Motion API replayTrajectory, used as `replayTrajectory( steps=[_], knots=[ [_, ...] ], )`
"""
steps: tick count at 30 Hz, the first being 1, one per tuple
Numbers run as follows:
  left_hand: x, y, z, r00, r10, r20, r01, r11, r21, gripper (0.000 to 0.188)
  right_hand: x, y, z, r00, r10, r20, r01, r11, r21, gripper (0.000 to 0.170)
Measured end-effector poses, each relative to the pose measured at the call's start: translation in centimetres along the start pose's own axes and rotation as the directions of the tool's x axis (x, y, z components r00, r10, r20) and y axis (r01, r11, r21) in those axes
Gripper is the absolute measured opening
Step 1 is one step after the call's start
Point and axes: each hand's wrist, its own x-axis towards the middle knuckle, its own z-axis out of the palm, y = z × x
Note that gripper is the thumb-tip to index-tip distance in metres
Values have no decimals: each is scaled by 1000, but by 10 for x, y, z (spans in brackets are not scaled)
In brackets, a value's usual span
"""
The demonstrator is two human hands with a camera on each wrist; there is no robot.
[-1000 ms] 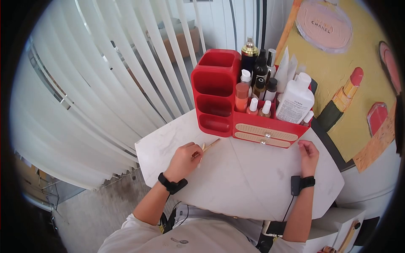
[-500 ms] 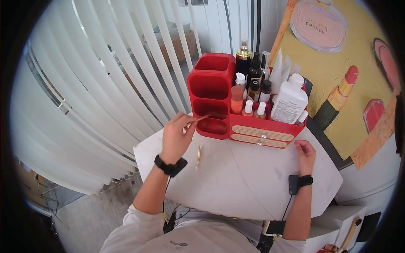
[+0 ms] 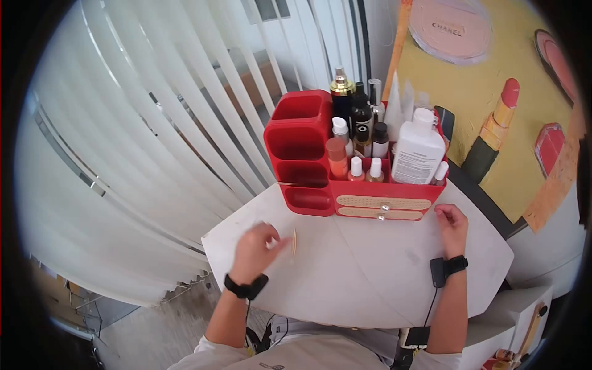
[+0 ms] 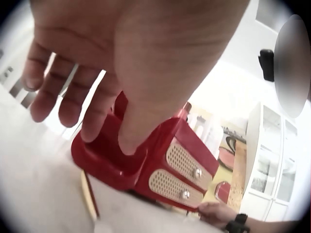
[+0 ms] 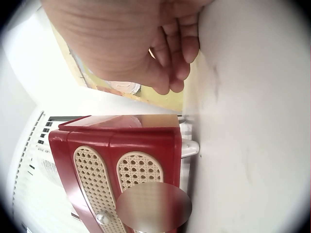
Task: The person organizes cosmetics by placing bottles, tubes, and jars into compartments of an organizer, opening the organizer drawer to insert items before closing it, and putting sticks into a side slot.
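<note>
My left hand [image 3: 254, 251] hovers over the left of the white table [image 3: 370, 271], with nothing in its fingers. Just right of its thumb lies a slim gold stick-like tool [image 3: 294, 242], which shows a pale end in the left wrist view [image 4: 89, 196]. Behind stands a red cosmetics organizer [image 3: 302, 132] with stacked open compartments on its left. A thin stick [image 3: 288, 184] pokes out of the third compartment from the top. My right hand [image 3: 452, 227] rests on the table by the organizer's right front corner, fingers loosely bent and holding nothing.
Several bottles fill the organizer's right side, among them a large white bottle [image 3: 419, 148] and an orange tube [image 3: 337, 159]. Two drawers with woven fronts [image 3: 382, 202] sit below. White vertical blinds [image 3: 154, 154] hang at the left; a painted board [image 3: 487, 92] leans at the right.
My left hand picked up a thin stick from the table, carried it to the organizer and left it in a compartment, then came back down beside the gold tool. My right hand stayed put.
</note>
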Motion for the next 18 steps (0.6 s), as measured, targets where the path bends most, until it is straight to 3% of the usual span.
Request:
replayTrajectory(
  steps=[1, 2, 5, 9, 11, 13, 15, 18],
  knots=[
    [-12, 5, 7, 996, -31, 82, 25, 996, 82, 25, 0, 1, -1, 1000, -2, 2, 2, 1000, -8, 8],
    [-22, 4, 16, 994, 23, 107, -33, 995, 93, 30, 0, 2, -1, 1000, -3, 3, 3, 1000, -20, 8],
    [-31, 10, 31, 995, -42, 93, 38, 999, 36, 29, -1, -2, -2, 1000, 0, 11, 0, 1000, -9, 8],
    [-15, 13, 22, 998, 2, 57, -7, 995, 95, 22, -1, -4, -3, 1000, 17, 10, -17, 1000, -17, 8],
    [1, 24, 11, 999, -12, -53, 5, 991, -134, 11, -2, -7, -2, 1000, 13, 11, -12, 1000, -17, 8],
    [24, 37, 3, 995, 11, -102, -31, 979, -201, 7, -3, -7, -2, 1000, 17, 8, -17, 1000, -14, 8],
    [51, 45, 1, 954, 169, -247, -206, 969, -134, 7, -1, -5, -2, 1000, 8, 1, -8, 1000, -16, 8],
    [88, 43, 15, 916, 281, -285, -312, 948, -66, 9, -1, -1, -2, 999, 42, -18, -42, 999, 14, 9]
  ],
)
